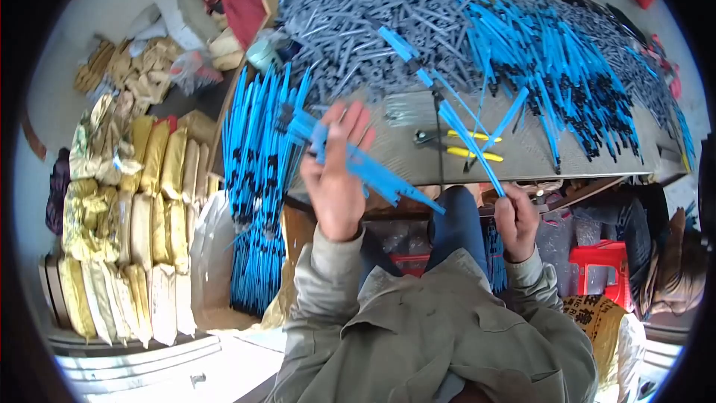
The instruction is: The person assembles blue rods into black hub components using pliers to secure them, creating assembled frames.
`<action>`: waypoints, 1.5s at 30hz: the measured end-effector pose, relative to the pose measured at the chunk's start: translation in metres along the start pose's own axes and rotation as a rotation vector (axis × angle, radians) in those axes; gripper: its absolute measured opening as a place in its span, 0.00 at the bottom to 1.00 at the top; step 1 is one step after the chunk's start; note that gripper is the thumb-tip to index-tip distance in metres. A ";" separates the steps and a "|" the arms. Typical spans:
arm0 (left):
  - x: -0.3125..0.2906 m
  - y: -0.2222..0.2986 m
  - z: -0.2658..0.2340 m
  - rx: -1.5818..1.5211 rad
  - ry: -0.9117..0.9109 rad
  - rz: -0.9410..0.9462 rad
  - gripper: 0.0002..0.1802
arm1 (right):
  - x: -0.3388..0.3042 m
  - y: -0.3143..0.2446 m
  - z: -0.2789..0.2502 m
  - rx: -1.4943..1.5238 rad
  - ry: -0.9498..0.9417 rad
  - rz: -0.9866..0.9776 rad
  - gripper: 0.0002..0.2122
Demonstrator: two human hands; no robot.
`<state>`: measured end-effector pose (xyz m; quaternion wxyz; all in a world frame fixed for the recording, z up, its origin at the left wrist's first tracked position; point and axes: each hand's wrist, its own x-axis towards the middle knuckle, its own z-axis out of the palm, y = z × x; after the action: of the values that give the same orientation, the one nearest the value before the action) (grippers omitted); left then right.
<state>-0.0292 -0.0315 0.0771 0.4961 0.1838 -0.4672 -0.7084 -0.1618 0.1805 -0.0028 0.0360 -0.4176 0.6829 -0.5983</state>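
Note:
My left hand [339,172], slightly blurred, is raised over the table's front edge with its fingers fairly straight. A bunch of long flat blue strips [380,179] lies slantwise through it, dark at the far end; how the fingers grip it is partly hidden. Lower right of the table edge, my right hand [516,222] is closed in a pinch on the near end of a thin blue strip [470,142], which slants up and away to the left. Yellow-handled pliers [477,155] lie on the table just beyond that strip.
A large heap of grey tube-like pieces [373,22] covers the back of the table [395,157]. Blue strips with black ends [559,67] are piled at right; more stand in a box [257,179] at left. Wrapped yellowish packets [153,164] are stacked far left. A red crate [604,269] is low right.

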 end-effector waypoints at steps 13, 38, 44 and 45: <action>0.038 -0.033 0.003 -0.002 -0.014 0.126 0.18 | 0.055 0.066 0.043 -0.359 -0.098 -0.280 0.06; -0.016 -0.008 -0.018 0.013 0.006 0.041 0.19 | 0.144 0.066 0.053 -0.299 0.310 -0.290 0.05; -0.007 -0.001 -0.009 0.015 0.071 0.058 0.18 | 0.095 0.015 0.029 -0.036 0.229 -0.235 0.04; -0.006 0.000 -0.007 0.017 0.100 0.065 0.18 | 0.079 0.005 0.023 -0.051 0.173 -0.202 0.04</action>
<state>-0.0219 -0.0291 0.0723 0.5398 0.2078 -0.4536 -0.6780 -0.2028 0.1139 0.0223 -0.0939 -0.4320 0.6528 -0.6152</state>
